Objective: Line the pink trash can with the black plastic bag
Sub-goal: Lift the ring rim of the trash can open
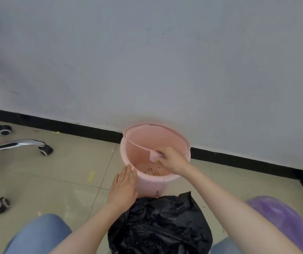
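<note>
The pink trash can (pixel 147 182) stands on the tiled floor against the wall, with some brownish debris at its bottom. A pink ring (pixel 137 146) is tilted up out of the can's rim, and my right hand (pixel 171 159) is shut on its tab above the can's mouth. Flat and open, my left hand (pixel 124 186) rests against the can's left outer side. The crumpled black plastic bag (pixel 160 223) lies on the floor between my knees, just in front of the can.
A chrome office-chair base with castors (pixel 44 149) stands at the left. A purple bag (pixel 282 217) lies at the lower right. The white wall with its black baseboard (pixel 248 162) runs right behind the can. My knees in blue jeans (pixel 40 233) frame the bottom.
</note>
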### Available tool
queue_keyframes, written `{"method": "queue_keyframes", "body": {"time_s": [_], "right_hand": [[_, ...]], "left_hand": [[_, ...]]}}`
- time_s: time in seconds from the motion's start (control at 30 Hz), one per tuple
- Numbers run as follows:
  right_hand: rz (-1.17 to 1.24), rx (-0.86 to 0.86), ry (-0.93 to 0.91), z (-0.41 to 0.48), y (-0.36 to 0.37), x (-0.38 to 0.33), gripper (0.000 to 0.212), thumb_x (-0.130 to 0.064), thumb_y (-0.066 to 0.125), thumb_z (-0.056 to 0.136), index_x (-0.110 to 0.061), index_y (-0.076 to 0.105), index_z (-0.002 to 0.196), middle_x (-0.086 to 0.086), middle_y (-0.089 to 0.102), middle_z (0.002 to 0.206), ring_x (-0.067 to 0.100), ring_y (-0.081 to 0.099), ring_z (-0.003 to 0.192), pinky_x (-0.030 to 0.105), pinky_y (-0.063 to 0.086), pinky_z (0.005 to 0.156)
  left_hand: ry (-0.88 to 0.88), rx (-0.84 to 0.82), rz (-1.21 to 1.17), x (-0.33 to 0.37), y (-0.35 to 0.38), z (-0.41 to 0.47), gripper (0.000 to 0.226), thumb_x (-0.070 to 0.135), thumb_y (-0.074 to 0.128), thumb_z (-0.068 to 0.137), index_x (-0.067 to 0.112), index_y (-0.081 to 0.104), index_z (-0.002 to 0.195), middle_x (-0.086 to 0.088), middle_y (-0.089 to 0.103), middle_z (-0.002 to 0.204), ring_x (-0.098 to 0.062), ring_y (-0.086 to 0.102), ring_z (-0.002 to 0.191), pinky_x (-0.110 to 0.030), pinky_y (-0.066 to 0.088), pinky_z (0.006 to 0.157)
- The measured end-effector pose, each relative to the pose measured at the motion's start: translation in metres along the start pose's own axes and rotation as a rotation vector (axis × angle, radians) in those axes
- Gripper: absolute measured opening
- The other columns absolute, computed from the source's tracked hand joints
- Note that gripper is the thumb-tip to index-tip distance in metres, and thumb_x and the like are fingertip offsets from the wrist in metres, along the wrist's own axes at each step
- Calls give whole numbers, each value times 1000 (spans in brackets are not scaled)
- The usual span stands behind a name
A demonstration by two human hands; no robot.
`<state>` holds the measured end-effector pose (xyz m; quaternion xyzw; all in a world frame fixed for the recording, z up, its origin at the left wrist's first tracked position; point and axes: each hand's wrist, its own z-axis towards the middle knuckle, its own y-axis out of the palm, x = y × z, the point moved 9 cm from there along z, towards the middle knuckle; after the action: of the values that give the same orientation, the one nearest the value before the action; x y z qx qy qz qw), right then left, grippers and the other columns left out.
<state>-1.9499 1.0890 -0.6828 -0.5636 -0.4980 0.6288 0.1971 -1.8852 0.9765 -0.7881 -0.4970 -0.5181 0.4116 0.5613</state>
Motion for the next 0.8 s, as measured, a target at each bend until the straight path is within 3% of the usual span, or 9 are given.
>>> {"method": "queue_keyframes", "body": {"time_s": [0.1, 0.17, 0.23, 0.33, 0.4, 0.53, 0.67, 0.73, 0.8], "right_hand": [[-55, 10, -110, 3, -33, -20, 49, 0, 47, 85, -15, 44, 132, 9, 50, 137, 26, 42, 128, 43, 33, 107], [-58, 87, -147, 8, -55, -28, 54, 3, 45, 83, -18, 44, 133, 8, 48, 139, 26, 40, 129, 41, 31, 109], [6, 135, -127, 16, -74, -29, 52, 3, 44, 84, -19, 46, 131, 8, 50, 137, 25, 42, 127, 41, 32, 108], [27, 139, -109, 31, -92, -26, 43, -3, 44, 87, -21, 52, 125, 8, 53, 131, 24, 45, 124, 45, 33, 107], [-2, 224, -112, 41, -108, -24, 35, -8, 46, 89, -22, 55, 119, 12, 54, 123, 27, 46, 119, 47, 36, 102], [-174, 701, -93, 46, -156, -28, 22, -13, 48, 89, -16, 63, 105, 18, 53, 107, 35, 46, 102, 49, 46, 80], [-342, 819, -165, 59, -155, -45, 41, 13, 44, 73, -2, 60, 108, 27, 57, 102, 41, 55, 91, 38, 48, 58], [-438, 849, -200, 69, -152, -51, 56, 15, 44, 65, -1, 55, 117, 31, 59, 110, 44, 57, 100, 44, 51, 69], [-441, 712, -114, 90, -150, -41, 68, 9, 40, 76, -7, 26, 140, 25, 33, 144, 40, 33, 132, 50, 34, 104]], "left_hand": [[51, 9, 67, 1, -11, 3, 65, 24, 84, 45, 8, 67, 106, -15, 69, 112, -27, 67, 101, -37, 57, 77], [78, 41, 116, 1, -19, 7, 61, 26, 87, 32, 13, 74, 90, -10, 75, 94, -22, 72, 85, -32, 59, 64], [98, 78, 128, 2, -27, 9, 56, 27, 85, 31, 15, 75, 85, -7, 76, 89, -20, 72, 83, -29, 58, 64], [78, 10, 40, 0, -30, 11, 49, 20, 74, 60, 8, 67, 107, -16, 67, 112, -29, 62, 111, -34, 53, 86], [73, -68, -49, 3, -28, 13, 47, 12, 48, 85, 1, 44, 130, -20, 42, 138, -32, 38, 132, -38, 36, 105], [45, -129, -87, 1, -26, 21, 40, 11, 33, 90, 3, 42, 129, -15, 37, 135, -29, 42, 117, -32, 38, 94], [33, -198, -90, -2, -23, 27, 38, 12, 35, 90, 2, 46, 125, -15, 39, 131, -28, 45, 111, -33, 41, 89], [22, -224, -92, -2, -23, 29, 37, 12, 36, 89, 2, 47, 123, -15, 39, 130, -28, 45, 110, -33, 41, 88], [21, -230, -93, -1, -24, 30, 36, 11, 37, 89, 1, 47, 122, -16, 39, 129, -29, 46, 109, -32, 41, 87]]}}
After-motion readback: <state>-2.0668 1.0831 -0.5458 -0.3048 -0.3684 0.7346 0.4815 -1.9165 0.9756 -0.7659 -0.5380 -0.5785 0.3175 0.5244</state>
